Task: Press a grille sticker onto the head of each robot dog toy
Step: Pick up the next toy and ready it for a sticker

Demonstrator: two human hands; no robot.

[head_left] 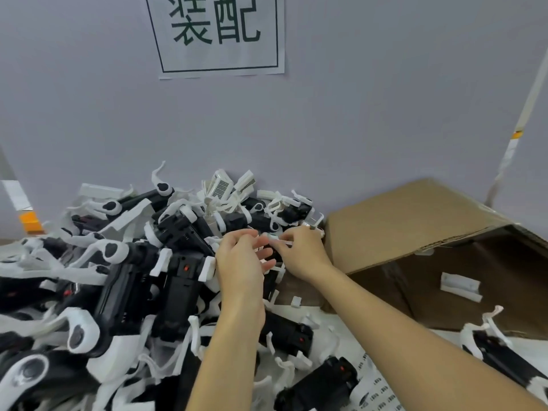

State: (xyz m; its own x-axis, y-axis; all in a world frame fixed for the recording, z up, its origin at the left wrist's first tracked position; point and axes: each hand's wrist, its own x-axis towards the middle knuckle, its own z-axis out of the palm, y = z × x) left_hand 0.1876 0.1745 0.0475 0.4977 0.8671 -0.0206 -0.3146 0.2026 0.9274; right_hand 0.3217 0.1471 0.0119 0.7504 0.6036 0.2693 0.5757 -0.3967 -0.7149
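Observation:
A heap of black-and-white robot dog toys (178,262) covers the table's left and middle. Above its right edge my two hands meet. My right hand (299,253) pinches a small, blurred white piece (280,240) between thumb and fingers. My left hand (240,259) holds the piece's left end with thumb and forefinger, and its other fingers lie loosely spread. A black toy body (271,283) sits partly hidden under both hands. At the bottom right lies a white sticker sheet (378,390) with small dark grille prints. One toy head (221,185) at the back of the heap shows a grille sticker.
An open cardboard box (415,221) lies on its side at the right, with one white part (459,286) inside. More toys lie near me: one (501,354) at the right edge, another (323,384) at the bottom. A grey wall with a paper sign (219,34) stands right behind the heap.

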